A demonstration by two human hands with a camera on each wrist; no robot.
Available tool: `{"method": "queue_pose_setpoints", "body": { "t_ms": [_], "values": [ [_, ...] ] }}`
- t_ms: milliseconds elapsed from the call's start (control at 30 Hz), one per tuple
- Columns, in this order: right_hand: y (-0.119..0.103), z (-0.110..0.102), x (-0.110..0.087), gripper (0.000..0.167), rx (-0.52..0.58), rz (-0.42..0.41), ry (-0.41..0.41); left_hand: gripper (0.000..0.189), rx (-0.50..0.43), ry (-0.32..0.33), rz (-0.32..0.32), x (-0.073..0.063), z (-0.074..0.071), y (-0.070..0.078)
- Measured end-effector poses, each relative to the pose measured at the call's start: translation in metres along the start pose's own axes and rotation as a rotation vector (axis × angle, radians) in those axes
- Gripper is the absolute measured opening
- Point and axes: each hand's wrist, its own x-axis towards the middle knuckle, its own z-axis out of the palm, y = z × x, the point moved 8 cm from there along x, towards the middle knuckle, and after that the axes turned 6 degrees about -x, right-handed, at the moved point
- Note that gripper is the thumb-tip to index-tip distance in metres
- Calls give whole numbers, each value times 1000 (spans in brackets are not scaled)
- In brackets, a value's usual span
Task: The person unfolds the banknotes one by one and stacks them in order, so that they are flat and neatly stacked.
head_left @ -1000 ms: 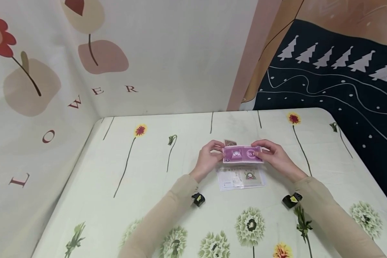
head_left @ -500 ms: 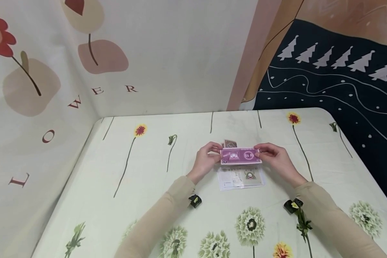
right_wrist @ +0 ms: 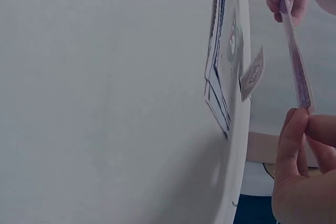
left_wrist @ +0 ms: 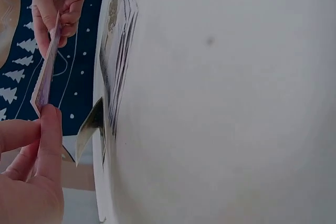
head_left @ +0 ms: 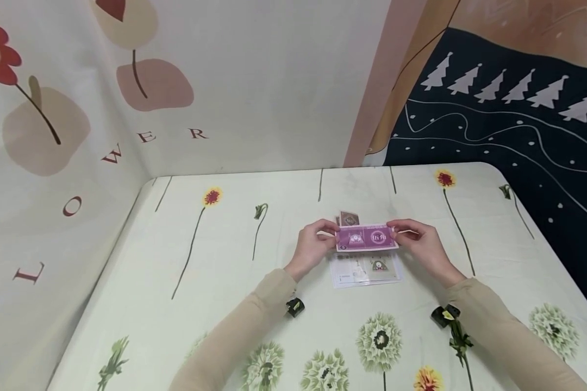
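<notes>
A purple play banknote (head_left: 364,238) is stretched between both hands in the head view, raised above the table. My left hand (head_left: 313,247) pinches its left end between thumb and fingers. At the right end, my right hand (head_left: 424,247) pinches it the same way. Both wrist views show the purple note (left_wrist: 48,74) edge-on, apart from the notes below. Under it lies a stack of pale banknotes (head_left: 362,271), its far part hidden by the purple note. Behind, a small brown note (head_left: 349,219) sticks up at an angle.
The table (head_left: 244,304) has a white cloth printed with flowers and stems. A white patterned curtain (head_left: 254,87) rises behind and to the left, and a dark cloth with trees (head_left: 494,125) hangs at the right. A black wrist camera (head_left: 295,307) sits under the left sleeve.
Both hands have kept their pinch on the purple banknote. It has shifted slightly, turning its printed face a little more toward the head camera. The stack below has not visibly moved.
</notes>
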Motion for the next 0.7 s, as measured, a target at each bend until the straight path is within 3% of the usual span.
{"method": "queue_pose_setpoints", "body": {
  "t_ms": [167, 433, 700],
  "values": [
    [4, 1, -4, 30, 17, 49, -27, 24, 1, -12, -3, -2, 0, -3],
    [12, 8, -13, 34, 96, 181, -141, 24, 48, -62, -39, -13, 1, -8],
    [17, 11, -21, 29, 11, 170, -189, 21, 125, -137, -44, -22, 8, -15]
  ]
}}
